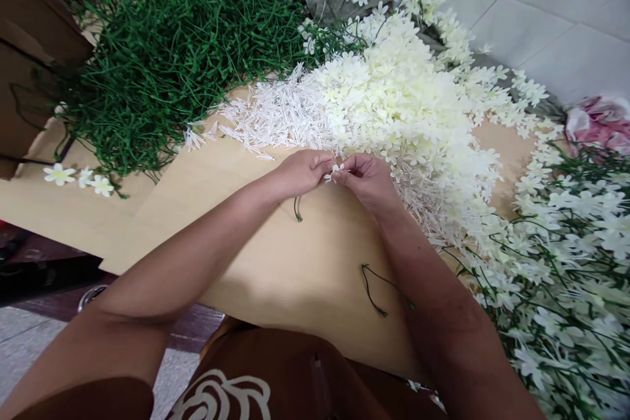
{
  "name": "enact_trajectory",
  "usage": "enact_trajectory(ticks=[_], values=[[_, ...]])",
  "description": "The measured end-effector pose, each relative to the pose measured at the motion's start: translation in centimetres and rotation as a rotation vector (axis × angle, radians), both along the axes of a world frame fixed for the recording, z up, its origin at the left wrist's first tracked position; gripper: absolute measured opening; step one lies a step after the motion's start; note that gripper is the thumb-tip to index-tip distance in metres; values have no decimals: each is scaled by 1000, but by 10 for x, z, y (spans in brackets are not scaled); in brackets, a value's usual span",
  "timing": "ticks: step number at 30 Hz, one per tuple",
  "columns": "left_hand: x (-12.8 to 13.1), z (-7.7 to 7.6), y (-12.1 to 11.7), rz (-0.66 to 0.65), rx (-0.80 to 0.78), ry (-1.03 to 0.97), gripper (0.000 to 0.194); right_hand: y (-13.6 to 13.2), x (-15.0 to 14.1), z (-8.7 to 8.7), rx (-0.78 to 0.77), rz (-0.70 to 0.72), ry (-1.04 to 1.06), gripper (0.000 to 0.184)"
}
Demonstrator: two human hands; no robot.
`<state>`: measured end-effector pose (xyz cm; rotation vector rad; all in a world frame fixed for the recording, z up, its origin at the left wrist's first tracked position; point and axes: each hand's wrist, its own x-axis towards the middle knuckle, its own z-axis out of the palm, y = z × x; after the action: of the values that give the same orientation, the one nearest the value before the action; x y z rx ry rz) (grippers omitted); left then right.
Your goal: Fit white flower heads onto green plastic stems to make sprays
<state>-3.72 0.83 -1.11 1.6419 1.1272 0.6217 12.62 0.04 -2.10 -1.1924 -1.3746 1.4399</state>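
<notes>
Over the cardboard, both my hands meet with fingertips pinched at a small white artificial flower [336, 171]. My left hand [302, 174] is closed at the flower's left side, and a short piece of green plastic stem [298, 210] shows below it. Whether that stem runs up into the left fingers is hidden. Thumb and fingers of my right hand [370, 182] are closed on the flower's right side. Near my right forearm, a loose green stem [367, 289] lies bent on the cardboard sheet [305, 275].
Behind my hands lie a heap of green stems [197, 46], a pile of thin white plastic pieces [285, 111] and a mound of cream-white flowers [394, 92]. Stemmed flowers [566, 275] are massed at right. Several flowers [59, 174] lie at left, near a cardboard box [34, 59].
</notes>
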Motion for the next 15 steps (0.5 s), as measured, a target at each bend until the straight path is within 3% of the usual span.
enact_trajectory(ticks=[7, 15], values=[[5, 1, -3, 81, -19, -36, 31, 1, -1, -5, -38, -61, 67, 43], [7, 5, -4, 150, -130, -151, 33, -4, 3, 1, -143, 9, 277, 37]])
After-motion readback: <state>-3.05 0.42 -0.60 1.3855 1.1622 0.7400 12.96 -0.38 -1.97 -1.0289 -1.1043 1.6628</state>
